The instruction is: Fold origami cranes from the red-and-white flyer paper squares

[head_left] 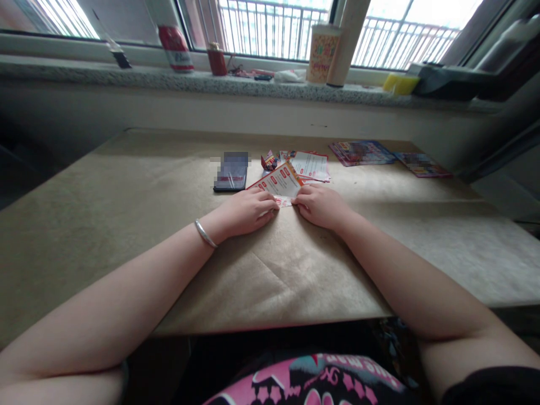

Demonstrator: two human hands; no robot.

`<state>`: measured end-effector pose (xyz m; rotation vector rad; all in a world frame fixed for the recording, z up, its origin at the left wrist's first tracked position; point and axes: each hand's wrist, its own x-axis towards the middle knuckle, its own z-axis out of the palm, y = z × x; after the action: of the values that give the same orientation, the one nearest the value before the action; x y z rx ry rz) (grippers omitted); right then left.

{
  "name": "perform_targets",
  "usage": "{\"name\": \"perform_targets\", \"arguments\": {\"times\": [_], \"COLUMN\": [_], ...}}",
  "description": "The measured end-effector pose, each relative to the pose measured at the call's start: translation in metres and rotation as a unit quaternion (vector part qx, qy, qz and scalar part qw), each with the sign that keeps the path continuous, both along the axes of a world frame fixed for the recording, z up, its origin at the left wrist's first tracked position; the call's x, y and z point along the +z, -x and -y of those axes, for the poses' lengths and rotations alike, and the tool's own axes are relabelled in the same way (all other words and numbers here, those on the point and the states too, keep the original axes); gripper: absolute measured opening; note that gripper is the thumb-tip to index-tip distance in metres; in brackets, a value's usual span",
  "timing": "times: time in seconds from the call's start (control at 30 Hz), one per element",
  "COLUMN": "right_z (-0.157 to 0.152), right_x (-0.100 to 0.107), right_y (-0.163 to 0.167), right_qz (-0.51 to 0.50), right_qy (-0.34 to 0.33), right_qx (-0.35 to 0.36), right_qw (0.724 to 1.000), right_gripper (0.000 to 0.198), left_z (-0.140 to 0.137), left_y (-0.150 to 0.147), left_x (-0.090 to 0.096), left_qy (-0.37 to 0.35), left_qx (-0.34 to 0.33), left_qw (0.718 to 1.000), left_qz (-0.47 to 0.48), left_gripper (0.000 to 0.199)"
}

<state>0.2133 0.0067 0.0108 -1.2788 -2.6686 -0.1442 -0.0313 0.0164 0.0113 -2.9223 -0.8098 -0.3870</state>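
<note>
A printed paper leaflet (278, 181) with a red and orange border and small red labels lies on the table in front of me. Its near corner appears folded over into a narrow strip between my hands. My left hand (254, 210), with a silver bangle at the wrist, pinches the leaflet's near left side. On the opposite side, the curled fingers of my right hand (321, 206) press the paper's near right edge. Both sets of fingertips partly hide the fold. Just behind the leaflet are more printed sheets (314, 165) and a small colourful folded paper piece (269, 161).
A dark phone-like slab (233, 171), partly pixelated, lies left of the leaflet. Colourful booklets (365, 153) sit at the back right of the beige-covered table (126, 225). Along the windowsill stand a red can (175, 49), a paper cup (323, 54) and a yellow object (400, 84).
</note>
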Motion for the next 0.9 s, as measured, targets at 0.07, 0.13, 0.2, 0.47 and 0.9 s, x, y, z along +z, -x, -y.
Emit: {"name": "perform_targets", "arguments": {"times": [0.07, 0.13, 0.2, 0.47, 0.9], "right_z": [0.0, 0.0, 0.001, -0.001, 0.001], "right_x": [0.0, 0.001, 0.002, -0.001, -0.003], "right_y": [0.0, 0.0, 0.001, -0.002, 0.001], "right_qz": [0.002, 0.005, 0.009, -0.003, -0.031], "right_qy": [-0.001, -0.001, 0.001, -0.012, 0.008], "right_qx": [-0.001, -0.001, 0.0, 0.01, -0.028], "right_qw": [1.0, 1.0, 1.0, 1.0, 0.999], "right_gripper": [0.032, 0.032, 0.032, 0.031, 0.034], "left_z": [-0.001, -0.001, -0.002, -0.006, 0.0], "left_y": [0.002, 0.004, 0.006, 0.026, 0.01], "left_x": [0.001, 0.002, 0.004, 0.021, 0.001], "left_qy": [0.013, 0.022, 0.028, 0.104, 0.022], "left_qx": [-0.003, -0.002, 0.002, -0.018, 0.152], "left_qw": [1.0, 1.0, 1.0, 0.994, 0.987], "left_qz": [0.005, 0.006, 0.004, -0.009, 0.041], "left_gripper": [0.029, 0.029, 0.03, 0.043, 0.033]}}
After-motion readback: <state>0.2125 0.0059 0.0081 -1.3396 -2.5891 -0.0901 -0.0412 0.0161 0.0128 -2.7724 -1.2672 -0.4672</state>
